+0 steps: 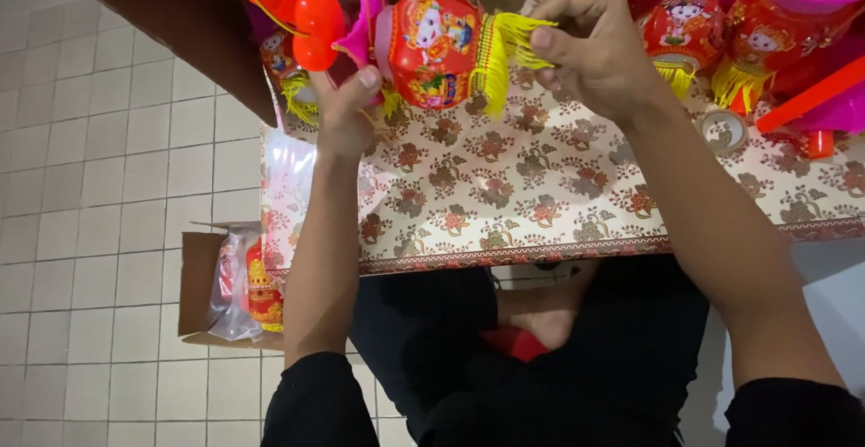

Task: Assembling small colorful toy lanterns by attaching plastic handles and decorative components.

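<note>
Head view: lantern (432,43) between left hand (345,109), right hand (590,46), seemingly gripped.

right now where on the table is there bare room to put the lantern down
The patterned tablecloth is bare between both forearms, from under the held red lantern to the near edge. It is crowded at the far right, where more lanterns pile up, and at the far left by the cardboard box.

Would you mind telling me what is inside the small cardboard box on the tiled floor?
The cardboard box holds clear plastic wrapping around a red and gold item. The tablecloth edge hides the rest.
</note>
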